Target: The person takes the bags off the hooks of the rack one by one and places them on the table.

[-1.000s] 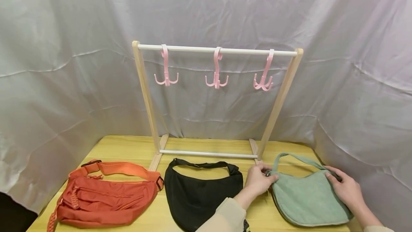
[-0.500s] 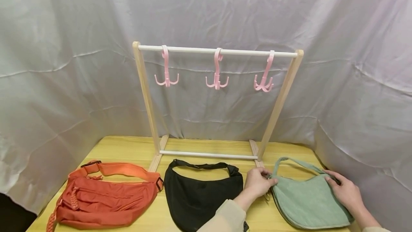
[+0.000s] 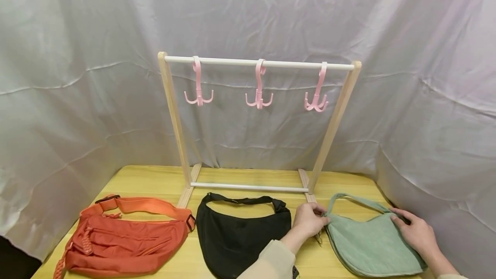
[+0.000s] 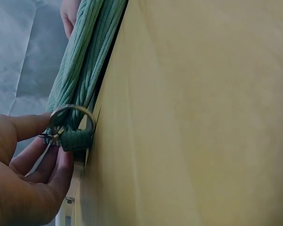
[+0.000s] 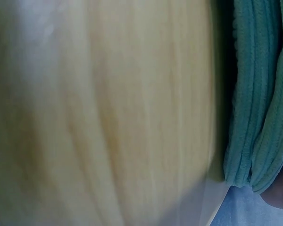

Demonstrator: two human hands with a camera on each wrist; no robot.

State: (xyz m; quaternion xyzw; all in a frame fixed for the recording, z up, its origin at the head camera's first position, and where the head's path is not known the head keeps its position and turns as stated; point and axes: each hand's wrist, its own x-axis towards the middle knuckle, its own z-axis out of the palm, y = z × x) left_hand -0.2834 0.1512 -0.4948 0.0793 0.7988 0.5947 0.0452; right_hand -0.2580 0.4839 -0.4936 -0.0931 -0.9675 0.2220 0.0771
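Note:
A green corduroy-like shoulder bag stands on the right side of the table, its short strap arched above it. At its upper left corner, my left hand pinches the strap end. In the left wrist view a metal ring and a green fabric loop sit at the fingertips of this hand. My right hand grips the upper right corner, thumb on the front face and the other fingers partly hidden behind. The right wrist view shows the bag's ribbed side and little of the hand.
A black shoulder bag lies in the middle, partly under my left sleeve. On the left is an orange-red waist bag. Behind them stands a wooden rack with pink hooks on its white top bar. Grey cloth surrounds the table.
The green bag and its strap have sunk slightly toward me, with both hands keeping their hold at its corners. The whole head view has shifted a little.

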